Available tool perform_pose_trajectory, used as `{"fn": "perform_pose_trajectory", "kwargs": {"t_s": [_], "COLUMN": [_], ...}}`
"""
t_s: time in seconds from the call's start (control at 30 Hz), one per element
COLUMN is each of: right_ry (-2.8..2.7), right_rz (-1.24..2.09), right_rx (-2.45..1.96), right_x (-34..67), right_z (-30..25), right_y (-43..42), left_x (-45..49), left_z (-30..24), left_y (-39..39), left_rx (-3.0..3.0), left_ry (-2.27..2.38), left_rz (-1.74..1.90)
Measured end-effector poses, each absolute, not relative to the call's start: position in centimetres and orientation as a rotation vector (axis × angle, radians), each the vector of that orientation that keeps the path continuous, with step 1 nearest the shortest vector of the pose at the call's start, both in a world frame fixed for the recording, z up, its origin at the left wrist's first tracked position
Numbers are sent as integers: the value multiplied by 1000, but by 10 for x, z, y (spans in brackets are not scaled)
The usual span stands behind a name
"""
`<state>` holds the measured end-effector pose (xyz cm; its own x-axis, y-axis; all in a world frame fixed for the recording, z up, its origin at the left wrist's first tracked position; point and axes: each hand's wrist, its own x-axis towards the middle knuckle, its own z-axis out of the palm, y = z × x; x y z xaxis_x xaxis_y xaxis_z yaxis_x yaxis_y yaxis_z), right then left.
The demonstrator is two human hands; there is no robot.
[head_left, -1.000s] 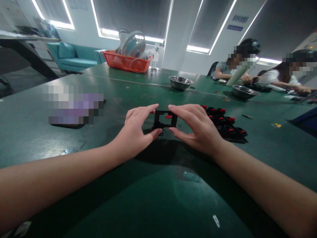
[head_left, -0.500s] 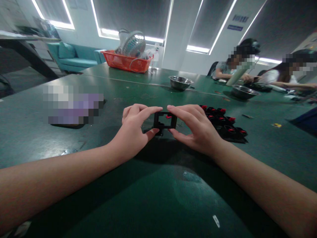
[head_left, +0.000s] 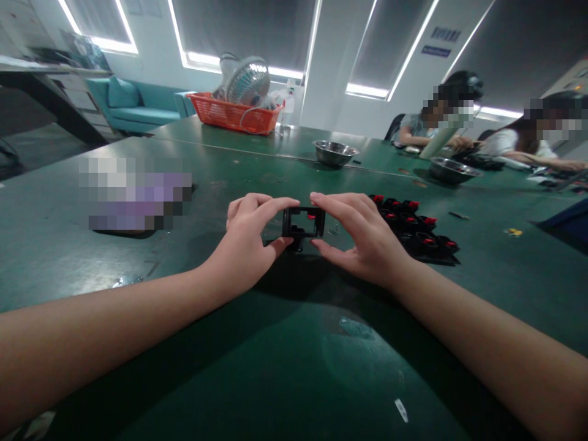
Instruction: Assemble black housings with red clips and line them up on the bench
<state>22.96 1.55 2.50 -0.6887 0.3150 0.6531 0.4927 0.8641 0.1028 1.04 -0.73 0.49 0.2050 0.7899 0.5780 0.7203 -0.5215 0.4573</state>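
A small black plastic frame (head_left: 303, 222) with a rectangular opening and a red piece at its far edge is held just above the green table (head_left: 275, 343). My left hand (head_left: 245, 242) pinches its left side between forefinger and thumb. My right hand (head_left: 362, 239) pinches its right side the same way. Just right of my right hand lies a cluster of black parts with red tips (head_left: 416, 229) on the table.
Two steel bowls (head_left: 334, 153) (head_left: 452, 169) stand farther back. An orange basket (head_left: 234, 115) with a fan (head_left: 245, 82) sits at the far end. Two other people work at the far right. A blurred flat object (head_left: 135, 193) lies to the left.
The frame has tilted flatter, so its opening looks shorter. My left forefinger has curled over its top left corner. Both hands stay in place.
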Motion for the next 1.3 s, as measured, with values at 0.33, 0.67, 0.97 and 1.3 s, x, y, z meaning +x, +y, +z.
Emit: {"fn": "perform_pose_trajectory", "kwargs": {"t_s": [0.33,0.67,0.97,1.3], "right_ry": [-2381,-2384,-2390,-2390], "right_rz": [-328,-335,-345,-314], "right_rx": [-674,-711,-695,-705], "right_x": [233,231,232,231], "right_z": [24,24,23,23], "right_y": [18,18,20,19], "left_x": [11,10,10,10], "left_z": [7,6,6,7], "left_y": [-7,-7,-7,-8], "left_rx": [2346,2375,2386,2391], "left_ry": [1468,1433,1400,1380], "left_rz": [1185,1197,1190,1193]}}
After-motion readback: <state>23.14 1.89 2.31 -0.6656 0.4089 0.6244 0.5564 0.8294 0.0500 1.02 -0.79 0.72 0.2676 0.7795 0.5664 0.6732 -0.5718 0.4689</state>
